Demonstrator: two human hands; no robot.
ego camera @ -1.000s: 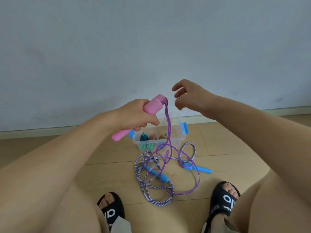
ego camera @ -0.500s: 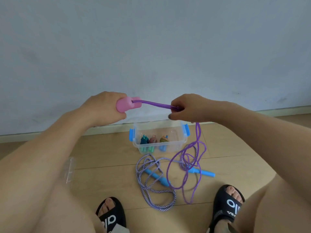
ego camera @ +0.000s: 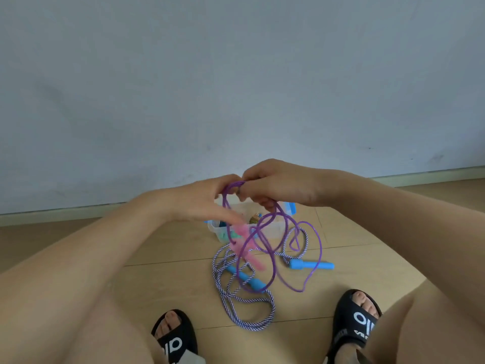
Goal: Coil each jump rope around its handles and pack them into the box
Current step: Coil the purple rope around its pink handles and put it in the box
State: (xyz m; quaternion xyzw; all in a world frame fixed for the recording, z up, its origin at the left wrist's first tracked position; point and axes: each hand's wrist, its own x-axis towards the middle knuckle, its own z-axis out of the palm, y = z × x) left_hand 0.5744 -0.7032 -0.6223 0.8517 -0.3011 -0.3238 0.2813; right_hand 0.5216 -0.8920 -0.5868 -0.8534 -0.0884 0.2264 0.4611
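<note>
Left hand: my left hand is raised over the box, fingers partly extended; the pink handles hang blurred below it, and I cannot tell whether my fingers actually grip them or the rope.
Right hand: my right hand is curled, fingertips pinching the purple rope at its top loop, touching the left hand's fingertips.
Purple rope: several loose loops hang from my hands down to just above the floor, in front of the box.
Hidden or unclear: the pink handles are smeared by motion, so their number and exact angle are hard to read. The clear box is mostly covered by my hands and the loops; a blue latch shows on its right end, and small coloured items inside cannot be identified.
Striped rope: the blue-and-white striped rope lies uncoiled on the floor, near side of the box, with one blue handle among its loops and the other blue handle to the right.
Surface: pale wood-plank floor.
Room: plain grey-blue wall with a pale skirting board.
Cut off: my legs and black slides run out of the lower edge.
</note>
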